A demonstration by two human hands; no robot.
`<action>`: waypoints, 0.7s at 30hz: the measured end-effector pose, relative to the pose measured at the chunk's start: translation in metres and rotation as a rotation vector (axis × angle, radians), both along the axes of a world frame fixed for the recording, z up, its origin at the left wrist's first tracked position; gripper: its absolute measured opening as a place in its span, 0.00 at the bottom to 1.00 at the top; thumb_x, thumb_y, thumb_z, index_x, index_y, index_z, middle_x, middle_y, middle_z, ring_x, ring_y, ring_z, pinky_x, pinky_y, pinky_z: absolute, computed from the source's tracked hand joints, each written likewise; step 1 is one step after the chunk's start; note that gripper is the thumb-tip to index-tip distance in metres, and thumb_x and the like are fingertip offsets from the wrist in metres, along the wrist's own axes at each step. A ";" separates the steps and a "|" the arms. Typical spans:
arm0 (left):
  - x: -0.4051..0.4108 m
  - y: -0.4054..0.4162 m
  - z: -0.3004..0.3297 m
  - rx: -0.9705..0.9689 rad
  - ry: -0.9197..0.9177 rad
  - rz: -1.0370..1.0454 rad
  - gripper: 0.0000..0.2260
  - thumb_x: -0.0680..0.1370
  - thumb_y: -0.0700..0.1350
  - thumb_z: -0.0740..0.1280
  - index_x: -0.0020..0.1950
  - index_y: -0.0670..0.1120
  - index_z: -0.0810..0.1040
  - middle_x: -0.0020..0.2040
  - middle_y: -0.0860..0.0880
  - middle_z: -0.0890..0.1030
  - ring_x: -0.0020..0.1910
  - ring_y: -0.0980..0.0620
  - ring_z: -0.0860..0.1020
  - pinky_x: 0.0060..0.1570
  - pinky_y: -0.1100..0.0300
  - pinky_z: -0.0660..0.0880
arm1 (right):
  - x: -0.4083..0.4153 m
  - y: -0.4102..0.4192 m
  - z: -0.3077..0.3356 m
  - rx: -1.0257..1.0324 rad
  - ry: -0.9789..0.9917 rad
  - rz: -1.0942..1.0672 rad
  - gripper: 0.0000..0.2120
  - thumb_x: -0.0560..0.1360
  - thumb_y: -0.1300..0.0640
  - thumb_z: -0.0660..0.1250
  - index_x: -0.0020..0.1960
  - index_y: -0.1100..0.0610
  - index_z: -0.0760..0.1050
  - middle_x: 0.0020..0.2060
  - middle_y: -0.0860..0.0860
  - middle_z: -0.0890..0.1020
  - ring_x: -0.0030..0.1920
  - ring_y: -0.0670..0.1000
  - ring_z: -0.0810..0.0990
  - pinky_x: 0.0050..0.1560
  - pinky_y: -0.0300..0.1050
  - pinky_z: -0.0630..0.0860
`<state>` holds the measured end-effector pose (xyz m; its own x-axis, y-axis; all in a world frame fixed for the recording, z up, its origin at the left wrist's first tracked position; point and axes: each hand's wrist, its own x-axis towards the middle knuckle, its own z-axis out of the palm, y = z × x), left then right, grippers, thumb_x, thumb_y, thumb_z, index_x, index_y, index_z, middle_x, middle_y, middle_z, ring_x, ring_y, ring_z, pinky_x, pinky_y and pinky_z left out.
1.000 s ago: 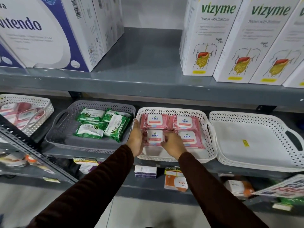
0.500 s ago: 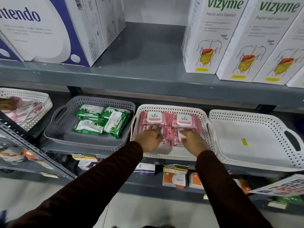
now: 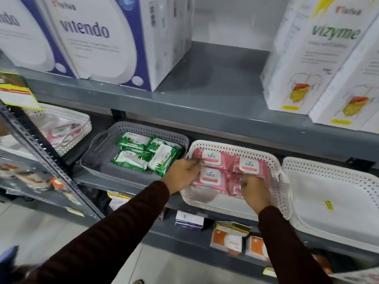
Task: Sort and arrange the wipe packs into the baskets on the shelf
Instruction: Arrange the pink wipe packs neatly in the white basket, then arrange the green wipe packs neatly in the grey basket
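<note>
- Pink wipe packs (image 3: 213, 160): soft pink wrappers with white flap labels printed "kara"; three labels plainly visible, a fourth pack partly hidden beneath the right hand; all lying in the white basket (image 3: 235, 210) at centre of the middle shelf (image 3: 114, 181).
- Left hand (image 3: 182, 174): at 9 o'clock of the pink group, fingers pinched together on the left edge of the packs.
- Right hand (image 3: 256, 189): at 5 o'clock of the group, fingers curled over a front pack; grip cannot be told for certain.
- Green wipe packs (image 3: 133, 158): four counted, green wrappers with leaf print and white labels, clustered at 3 o'clock inside the grey basket (image 3: 98, 160).
- Baskets on this shelf: four counted; far-left white basket (image 3: 82, 124) holding blurred pinkish packs, far-right white basket (image 3: 328, 222) bearing only a small yellow sticker (image 3: 329, 205).
</note>
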<state>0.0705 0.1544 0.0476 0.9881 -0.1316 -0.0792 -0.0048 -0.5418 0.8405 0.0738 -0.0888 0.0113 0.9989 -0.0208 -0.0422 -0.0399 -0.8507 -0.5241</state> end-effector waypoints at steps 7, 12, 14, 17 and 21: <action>0.001 0.121 -0.019 -1.053 0.518 0.746 0.18 0.80 0.52 0.60 0.45 0.37 0.74 0.35 0.40 0.76 0.35 0.42 0.74 0.38 0.52 0.72 | 0.019 0.157 0.026 0.439 -0.181 0.132 0.17 0.79 0.68 0.60 0.60 0.55 0.82 0.44 0.50 0.84 0.30 0.41 0.73 0.37 0.39 0.69; -0.007 0.121 0.013 -1.196 0.724 0.627 0.20 0.81 0.58 0.54 0.48 0.43 0.75 0.25 0.44 0.73 0.36 0.37 0.79 0.44 0.52 0.72 | 0.068 0.242 0.021 0.267 0.021 0.168 0.20 0.74 0.67 0.62 0.64 0.56 0.78 0.61 0.59 0.82 0.55 0.59 0.82 0.56 0.49 0.76; -0.009 0.117 0.027 -1.141 0.762 0.584 0.25 0.82 0.58 0.51 0.71 0.42 0.65 0.64 0.44 0.50 0.62 0.35 0.75 0.62 0.55 0.70 | 0.078 0.256 0.019 0.062 0.100 0.196 0.20 0.73 0.66 0.63 0.65 0.59 0.76 0.62 0.61 0.80 0.63 0.61 0.79 0.60 0.48 0.74; -0.002 0.116 0.023 -1.096 0.756 0.510 0.30 0.81 0.62 0.49 0.75 0.42 0.59 0.73 0.39 0.59 0.63 0.40 0.76 0.59 0.57 0.73 | 0.080 0.264 0.016 -0.059 0.095 0.134 0.14 0.73 0.66 0.63 0.58 0.62 0.77 0.57 0.63 0.82 0.59 0.62 0.80 0.54 0.49 0.76; 0.013 0.127 0.010 -0.982 0.754 0.551 0.30 0.82 0.61 0.49 0.76 0.41 0.60 0.74 0.40 0.64 0.72 0.44 0.65 0.55 0.57 0.71 | 0.074 0.266 0.010 -0.146 0.062 0.087 0.22 0.73 0.64 0.66 0.67 0.64 0.71 0.63 0.64 0.77 0.63 0.63 0.77 0.60 0.50 0.74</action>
<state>0.0840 0.2814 0.0574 0.6887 -0.0507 -0.7233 0.6459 0.4961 0.5802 0.1481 0.1775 0.0212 0.9928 0.0553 -0.1066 0.0090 -0.9194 -0.3931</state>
